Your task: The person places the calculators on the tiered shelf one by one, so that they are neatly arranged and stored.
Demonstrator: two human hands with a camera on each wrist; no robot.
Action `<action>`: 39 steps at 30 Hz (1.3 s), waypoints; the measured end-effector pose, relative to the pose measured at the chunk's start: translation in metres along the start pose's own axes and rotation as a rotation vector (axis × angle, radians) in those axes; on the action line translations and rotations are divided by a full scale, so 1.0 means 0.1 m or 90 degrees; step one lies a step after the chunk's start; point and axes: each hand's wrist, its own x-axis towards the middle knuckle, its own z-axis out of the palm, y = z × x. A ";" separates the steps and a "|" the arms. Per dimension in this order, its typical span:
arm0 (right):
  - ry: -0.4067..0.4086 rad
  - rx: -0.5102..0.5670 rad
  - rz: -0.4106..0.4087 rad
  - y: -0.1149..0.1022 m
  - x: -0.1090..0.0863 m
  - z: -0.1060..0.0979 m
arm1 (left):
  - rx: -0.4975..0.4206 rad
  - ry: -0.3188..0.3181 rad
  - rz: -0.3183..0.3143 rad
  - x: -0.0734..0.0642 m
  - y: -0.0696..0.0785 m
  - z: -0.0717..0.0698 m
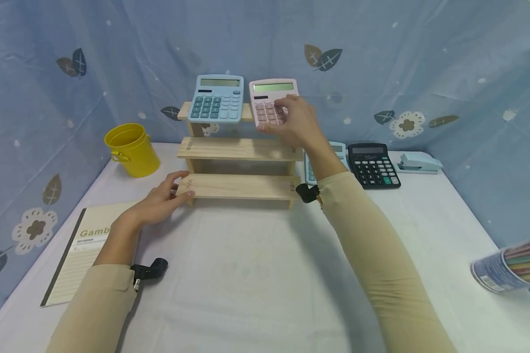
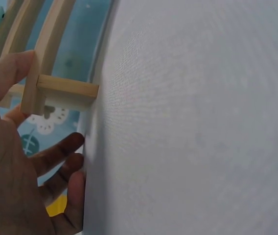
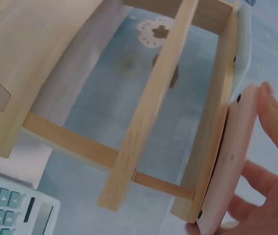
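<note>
A three-tier wooden shelf [image 1: 243, 148] stands at the back of the table. My left hand [image 1: 158, 202] pinches the left end of its lowest tier between thumb and index finger, the other fingers loosely bent beside it. At the top tier, my right hand [image 1: 299, 120] grips a pink calculator [image 1: 265, 94] by its right side and lower edge. The right wrist view has the pink calculator's back [image 3: 231, 161] right against the top board. To its left, a light blue calculator [image 1: 216, 98] leans upright on the same tier, display facing me.
Right of the shelf lie another blue calculator [image 1: 339, 149], partly behind my right arm, a black calculator [image 1: 373, 166] and a pale blue stapler [image 1: 419, 162]. A yellow bucket [image 1: 134, 152] and a notebook [image 1: 77, 255] are at left. A pencil-filled can [image 1: 499, 272] lies at far right.
</note>
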 end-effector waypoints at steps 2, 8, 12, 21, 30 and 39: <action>-0.024 -0.004 -0.017 0.00 0.01 -0.01 | 0.001 -0.004 0.003 -0.01 0.00 0.00; -0.036 -0.008 -0.064 0.05 0.02 0.01 | -0.001 -0.005 0.006 0.01 -0.01 0.00; -0.014 0.006 -0.096 0.07 0.05 0.05 | 0.002 -0.006 0.006 0.02 -0.01 0.00; 0.002 0.030 -0.079 0.06 0.08 0.10 | 0.001 -0.003 0.010 0.02 0.01 0.02; -0.007 0.032 -0.077 0.06 0.09 0.13 | 0.003 0.002 0.016 0.03 -0.02 0.03; -0.019 0.031 -0.087 0.08 0.10 0.13 | 0.000 0.012 0.019 0.01 0.00 0.03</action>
